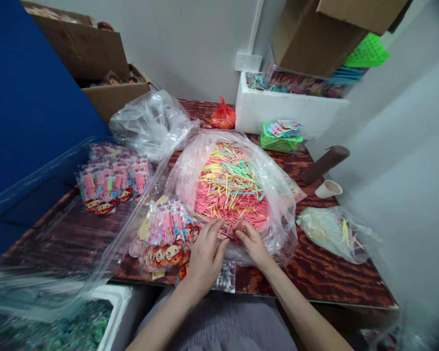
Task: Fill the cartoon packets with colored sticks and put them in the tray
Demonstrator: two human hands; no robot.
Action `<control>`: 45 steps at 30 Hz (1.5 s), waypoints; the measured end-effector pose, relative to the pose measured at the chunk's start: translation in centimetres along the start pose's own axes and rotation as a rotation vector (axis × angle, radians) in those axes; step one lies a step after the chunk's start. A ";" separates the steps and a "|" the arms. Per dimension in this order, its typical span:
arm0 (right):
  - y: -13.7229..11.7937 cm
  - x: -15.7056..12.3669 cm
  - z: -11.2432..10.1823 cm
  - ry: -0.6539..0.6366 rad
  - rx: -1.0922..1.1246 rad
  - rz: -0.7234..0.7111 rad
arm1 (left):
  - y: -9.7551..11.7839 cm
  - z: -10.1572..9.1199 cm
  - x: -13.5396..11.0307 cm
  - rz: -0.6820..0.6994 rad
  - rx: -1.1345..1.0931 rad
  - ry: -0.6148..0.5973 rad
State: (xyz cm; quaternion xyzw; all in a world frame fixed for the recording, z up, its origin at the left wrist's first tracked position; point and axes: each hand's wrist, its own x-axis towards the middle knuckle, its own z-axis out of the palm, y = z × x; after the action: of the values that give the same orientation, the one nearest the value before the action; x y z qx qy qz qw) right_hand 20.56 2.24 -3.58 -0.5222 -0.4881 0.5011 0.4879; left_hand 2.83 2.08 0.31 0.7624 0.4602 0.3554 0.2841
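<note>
Person's L hand is part-curled at the pile's near edge; R hand just beside it, thumb & fingers drawn together. Can't tell if either grips a stick. Loose sticks sit heaped in the open clear bag, right by the fingertips. Bag's soft near rim could sag under a wrist, spilling sticks onto tbl. Packets approx. beside L hand might scatter if knocked.
</note>
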 end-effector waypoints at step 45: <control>0.7 -2.0 1.3 -0.006 -0.252 -0.205 | -4.8 2.0 -5.8 0.243 0.267 -0.162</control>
State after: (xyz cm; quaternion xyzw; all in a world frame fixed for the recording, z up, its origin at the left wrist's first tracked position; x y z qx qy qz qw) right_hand 19.19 0.28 -4.20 -0.5251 -0.5992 0.3848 0.4659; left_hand 0.21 -1.36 -6.11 0.8693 0.3834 0.2604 0.1717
